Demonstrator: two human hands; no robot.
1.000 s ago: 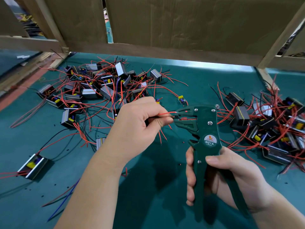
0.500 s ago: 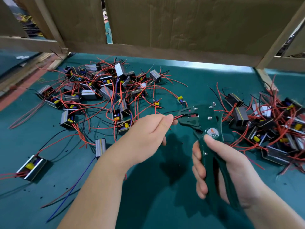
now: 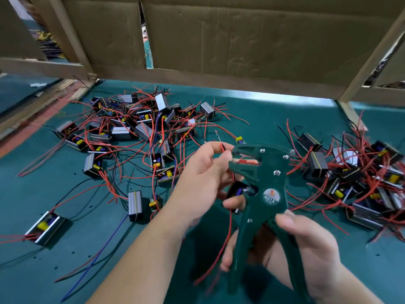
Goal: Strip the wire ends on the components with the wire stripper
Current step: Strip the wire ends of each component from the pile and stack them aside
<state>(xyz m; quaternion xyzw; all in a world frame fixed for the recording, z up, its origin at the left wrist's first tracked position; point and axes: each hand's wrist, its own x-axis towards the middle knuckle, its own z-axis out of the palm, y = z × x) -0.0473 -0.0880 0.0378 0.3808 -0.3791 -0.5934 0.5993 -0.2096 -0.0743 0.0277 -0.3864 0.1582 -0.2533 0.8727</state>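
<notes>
My right hand (image 3: 306,244) grips the handles of a dark green wire stripper (image 3: 265,185), held upright over the middle of the table, its jaws pointing left. My left hand (image 3: 206,178) pinches a red wire (image 3: 223,147) between thumb and forefinger right at the stripper's jaws. A small black component (image 3: 237,190) with yellow and blue parts hangs under my left palm, held by the lower fingers. Its other red wires (image 3: 219,257) trail down, blurred.
A tangle of boxed components with red and black wires (image 3: 135,128) lies at the back left on the green table mat (image 3: 65,270). A second pile (image 3: 359,181) sits at the right. Loose components (image 3: 45,228) lie at the left. Cardboard walls (image 3: 241,36) close the back.
My left hand has lifted the component off the table and brought a wire end to the stripper's jaws. The stripper has tilted more upright, and its handles have spread apart.
</notes>
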